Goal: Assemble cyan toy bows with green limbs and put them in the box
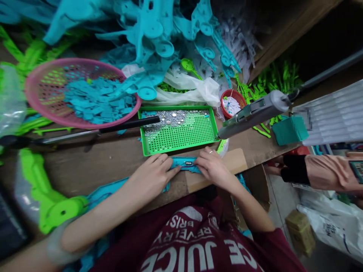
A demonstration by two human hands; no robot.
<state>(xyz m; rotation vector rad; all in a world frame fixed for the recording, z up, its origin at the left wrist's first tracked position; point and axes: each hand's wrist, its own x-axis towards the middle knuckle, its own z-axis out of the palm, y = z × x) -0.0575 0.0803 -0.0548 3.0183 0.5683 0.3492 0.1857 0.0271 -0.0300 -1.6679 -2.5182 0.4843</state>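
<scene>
At the left, a dark slab (11,223) was cut off by the picture's edge, and a lime-green jointed plastic part (61,209) lay with its lower end partly behind the person's left forearm. Beyond it stood a wide pink perforated plastic basket (34,96) of flat turquoise plastic pieces (96,100); a slim metal rod with a black grip (129,124) reached across in front, its tip overlapping the left wall of a rectangular green perforated plastic tray (181,140). Between that rod and the left forearm, the brown wooden bench (107,158) offered a bare stretch.

The left hand (155,172), a ring on one finger, grasped the left part of a long narrow turquoise plastic piece (178,162), which lay just in front of the tray's near wall, leaving little room there. Its ends and underside were hidden by fingers; a small shiny row in its dark slot was too small to make out. The right hand (212,166) was closed on the right end, beside a flat tan cardboard sheet (235,162).

Farther right, a grey stick-shaped tool (252,115) hung over the tray's right corner, partly covering a small red basket (241,99). The bench's edge sloped away past a teal box (290,130); beyond it, a co-worker's peach-coloured garment (329,172) was cut off.
</scene>
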